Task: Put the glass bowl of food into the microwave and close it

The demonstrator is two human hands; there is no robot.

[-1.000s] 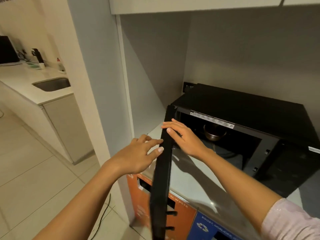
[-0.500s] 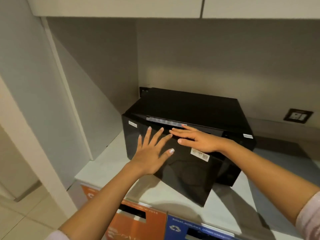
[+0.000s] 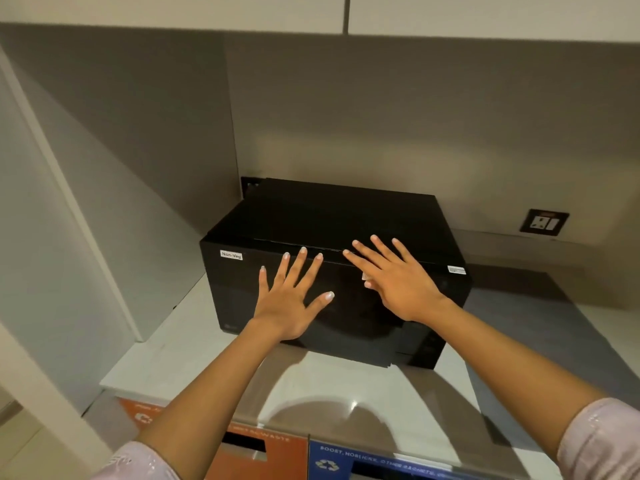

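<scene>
A black microwave stands on a pale counter in a wall niche, its door swung flush against the front. A small white "Non-Veg" label sits at the door's upper left. My left hand lies flat on the door with fingers spread. My right hand also presses flat on the door near its top edge, fingers apart. The glass bowl is hidden; nothing of the inside shows.
The counter extends in front of and to the right of the microwave. A wall socket is at the back right. An orange bin front and a blue recycling bin front sit under the counter. Cabinets hang overhead.
The door swung from wide open to flush against the microwave, pushed by both hands. A bowl seen inside earlier is now out of sight. My view turned to face the microwave.
</scene>
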